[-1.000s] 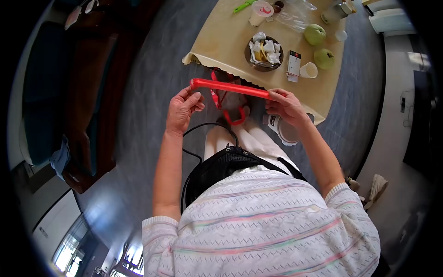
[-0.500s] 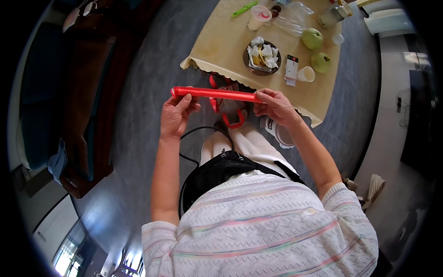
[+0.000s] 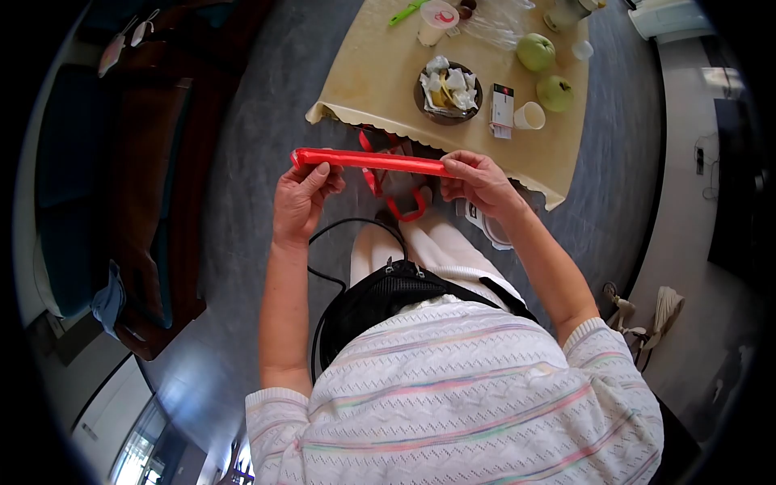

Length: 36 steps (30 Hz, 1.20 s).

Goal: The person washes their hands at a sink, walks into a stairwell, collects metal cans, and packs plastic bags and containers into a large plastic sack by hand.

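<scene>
A long, narrow red strip, shiny like folded plastic, is stretched level between my two hands. My left hand pinches its left end, thumb in front and fingers behind. The right end is gripped between the thumb and fingers of my right hand. Below and behind the strip, a bag with red handles stands on the floor near my feet, partly hidden by the strip. What exactly the strip is, I cannot make out.
Ahead is a table with a yellow cloth. On it are a dark bowl of crumpled tissues, a small box, a paper cup, two green fruits and a lidded drink cup. A white tub stands beside my legs.
My view has shifted slightly, so the table and its items sit a little higher and further left. Both hands keep their hold on the red strip.
</scene>
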Each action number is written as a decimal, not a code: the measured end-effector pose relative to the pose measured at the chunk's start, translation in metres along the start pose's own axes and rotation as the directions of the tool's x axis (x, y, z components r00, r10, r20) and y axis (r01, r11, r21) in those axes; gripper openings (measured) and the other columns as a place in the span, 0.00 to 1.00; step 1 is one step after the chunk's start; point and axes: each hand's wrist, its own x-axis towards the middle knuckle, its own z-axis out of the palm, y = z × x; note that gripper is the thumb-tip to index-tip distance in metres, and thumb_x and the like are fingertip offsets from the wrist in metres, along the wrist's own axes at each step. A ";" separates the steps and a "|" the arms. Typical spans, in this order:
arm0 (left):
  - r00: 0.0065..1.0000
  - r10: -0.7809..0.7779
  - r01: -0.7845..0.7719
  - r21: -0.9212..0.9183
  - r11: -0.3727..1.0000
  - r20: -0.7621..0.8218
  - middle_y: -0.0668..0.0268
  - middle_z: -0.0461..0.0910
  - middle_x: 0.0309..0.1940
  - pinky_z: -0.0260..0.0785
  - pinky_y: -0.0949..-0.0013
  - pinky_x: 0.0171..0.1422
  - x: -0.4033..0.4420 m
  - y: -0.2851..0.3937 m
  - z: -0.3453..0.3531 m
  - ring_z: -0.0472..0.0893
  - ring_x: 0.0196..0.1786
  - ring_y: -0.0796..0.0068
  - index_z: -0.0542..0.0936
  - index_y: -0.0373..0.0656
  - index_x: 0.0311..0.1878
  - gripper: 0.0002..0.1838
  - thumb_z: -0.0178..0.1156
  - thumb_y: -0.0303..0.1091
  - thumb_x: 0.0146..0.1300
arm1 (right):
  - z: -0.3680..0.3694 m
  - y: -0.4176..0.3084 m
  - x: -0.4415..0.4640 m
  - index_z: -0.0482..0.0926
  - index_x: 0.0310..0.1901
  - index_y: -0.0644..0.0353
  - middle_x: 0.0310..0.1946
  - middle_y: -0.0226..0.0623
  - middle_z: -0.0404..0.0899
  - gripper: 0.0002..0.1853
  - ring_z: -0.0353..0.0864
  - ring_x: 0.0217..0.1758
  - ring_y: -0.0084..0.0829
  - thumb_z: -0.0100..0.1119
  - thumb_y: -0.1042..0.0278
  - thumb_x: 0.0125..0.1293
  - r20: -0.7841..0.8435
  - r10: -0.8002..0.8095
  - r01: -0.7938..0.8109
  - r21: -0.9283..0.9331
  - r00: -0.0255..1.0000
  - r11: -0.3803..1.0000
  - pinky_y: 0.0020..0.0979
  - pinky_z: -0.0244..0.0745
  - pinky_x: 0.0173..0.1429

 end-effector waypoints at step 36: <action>0.996 -0.012 0.006 -0.073 0.997 -0.089 0.57 0.78 0.31 0.70 0.71 0.34 0.001 -0.011 0.003 0.77 0.29 0.70 0.74 0.36 0.39 0.08 0.49 0.27 0.58 | -0.014 0.013 -0.006 0.72 0.37 0.59 0.27 0.30 0.74 0.10 0.76 0.26 0.22 0.52 0.63 0.59 -0.015 0.018 -0.017 0.043 1.000 0.999 0.26 0.74 0.31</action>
